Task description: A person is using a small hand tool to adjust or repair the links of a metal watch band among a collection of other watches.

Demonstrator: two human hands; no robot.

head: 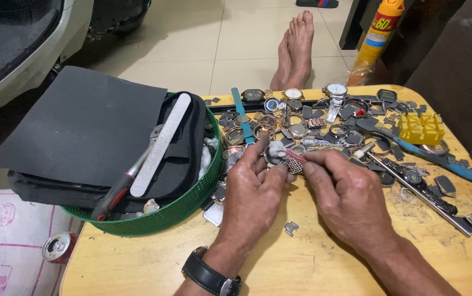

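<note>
L hand (255, 189) pinched a round watch case (275, 153) over the table (153, 263); R hand (345, 192) gripped a pink swab (295, 156) on it – best w/ light strokes, case steady – watch parts (312, 123) beyond
</note>
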